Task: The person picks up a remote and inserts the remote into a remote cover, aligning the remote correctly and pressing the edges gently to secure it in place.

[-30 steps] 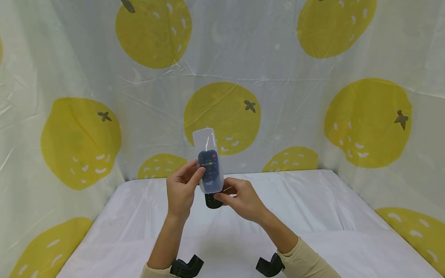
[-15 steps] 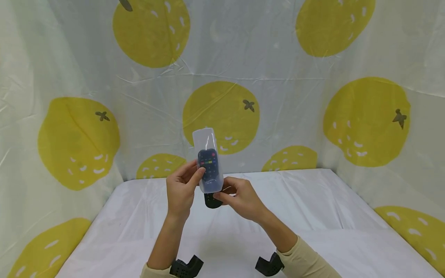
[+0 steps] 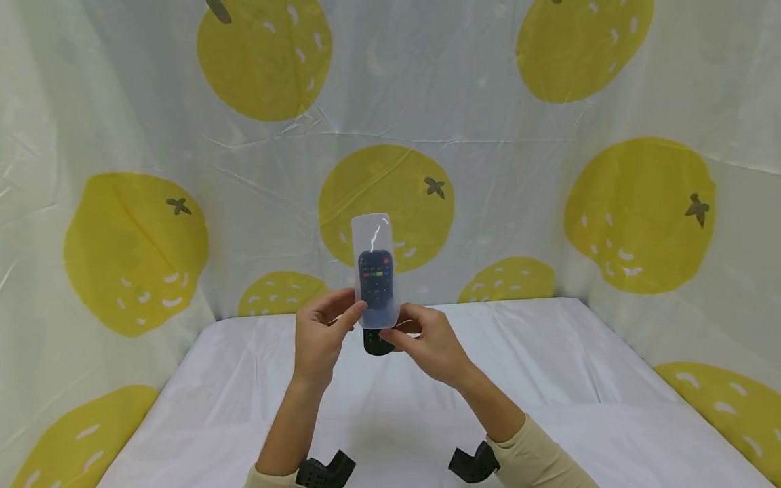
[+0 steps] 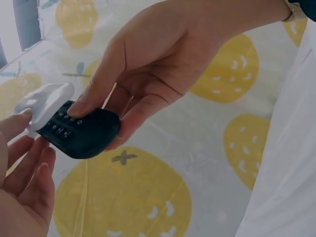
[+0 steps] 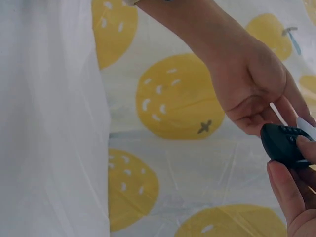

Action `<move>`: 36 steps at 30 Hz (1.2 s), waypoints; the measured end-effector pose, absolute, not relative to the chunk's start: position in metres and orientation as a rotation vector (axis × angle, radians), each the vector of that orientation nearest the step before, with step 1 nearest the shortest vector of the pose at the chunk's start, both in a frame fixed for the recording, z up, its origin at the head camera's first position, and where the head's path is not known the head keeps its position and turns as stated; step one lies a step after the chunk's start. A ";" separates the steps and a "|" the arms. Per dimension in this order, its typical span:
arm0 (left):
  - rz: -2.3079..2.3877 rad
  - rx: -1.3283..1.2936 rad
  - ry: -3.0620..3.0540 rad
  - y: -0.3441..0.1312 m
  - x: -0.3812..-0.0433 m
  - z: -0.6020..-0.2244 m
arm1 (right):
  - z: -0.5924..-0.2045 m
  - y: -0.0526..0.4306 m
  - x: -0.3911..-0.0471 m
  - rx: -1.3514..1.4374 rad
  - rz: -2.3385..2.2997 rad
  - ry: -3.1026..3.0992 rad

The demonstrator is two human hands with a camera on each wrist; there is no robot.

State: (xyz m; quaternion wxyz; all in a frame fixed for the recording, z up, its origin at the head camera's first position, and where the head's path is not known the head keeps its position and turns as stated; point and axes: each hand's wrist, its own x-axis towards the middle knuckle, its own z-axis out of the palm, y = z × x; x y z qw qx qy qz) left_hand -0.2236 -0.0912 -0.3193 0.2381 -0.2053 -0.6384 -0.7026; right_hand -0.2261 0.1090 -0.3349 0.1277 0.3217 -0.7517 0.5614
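A dark remote control (image 3: 377, 344) with coloured buttons sits mostly inside a translucent sleeve (image 3: 373, 229), its rounded lower end sticking out of the bottom. The sleeve's upper part extends past the remote. My left hand (image 3: 318, 335) pinches the sleeve along its left side, thumb in front; its other fingers are partly behind. My right hand (image 3: 436, 344) pinches the protruding end of the remote, thumb on the button face. In the left wrist view, the right thumb presses on the bare end of the remote (image 4: 86, 134). Both things are held up above the table, close to upright.
A white-covered table (image 3: 518, 366) lies below the hands. Behind it and at both sides hang pale curtains (image 3: 390, 122) printed with yellow fruit. A black bracket (image 3: 326, 469) is worn at the left wrist, and another bracket (image 3: 474, 463) at the right.
Over the last half second both hands have raised the remote and sleeve slightly and shifted them right. The sleeve now stands straighter. The grips look the same.
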 end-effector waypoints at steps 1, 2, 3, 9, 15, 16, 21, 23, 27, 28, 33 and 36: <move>-1.922 -0.570 -1.783 -0.092 -0.224 -0.320 | -0.334 0.111 -0.226 0.925 1.635 -2.174; -1.920 -0.578 -1.821 -0.092 -0.224 -0.321 | -0.333 0.112 -0.227 0.916 1.633 -2.162; -1.921 -0.593 -1.855 -0.093 -0.224 -0.322 | -0.332 0.113 -0.227 0.907 1.632 -2.153; -1.901 -0.709 -2.002 -0.095 -0.224 -0.326 | -0.327 0.119 -0.228 0.901 1.655 -2.090; -1.926 -0.785 -2.013 -0.092 -0.223 -0.327 | -0.323 0.123 -0.228 0.894 1.694 -2.061; -1.930 -0.797 -2.014 -0.091 -0.224 -0.327 | -0.322 0.123 -0.228 0.894 1.692 -2.062; -1.913 -0.825 -2.023 -0.089 -0.226 -0.328 | -0.321 0.126 -0.228 0.892 1.691 -2.078; -1.911 -0.826 -2.024 -0.088 -0.226 -0.328 | -0.321 0.126 -0.228 0.891 1.698 -2.079; -1.922 -0.831 -2.045 -0.086 -0.226 -0.327 | -0.321 0.128 -0.228 0.899 1.732 -2.071; -1.922 -0.831 -2.054 -0.086 -0.226 -0.327 | -0.321 0.128 -0.228 0.901 1.739 -2.071; -1.904 -0.859 -2.084 -0.084 -0.225 -0.328 | -0.321 0.131 -0.229 0.901 1.720 -2.107; -1.909 -0.909 -2.072 -0.084 -0.226 -0.328 | -0.319 0.135 -0.228 0.881 1.659 -2.151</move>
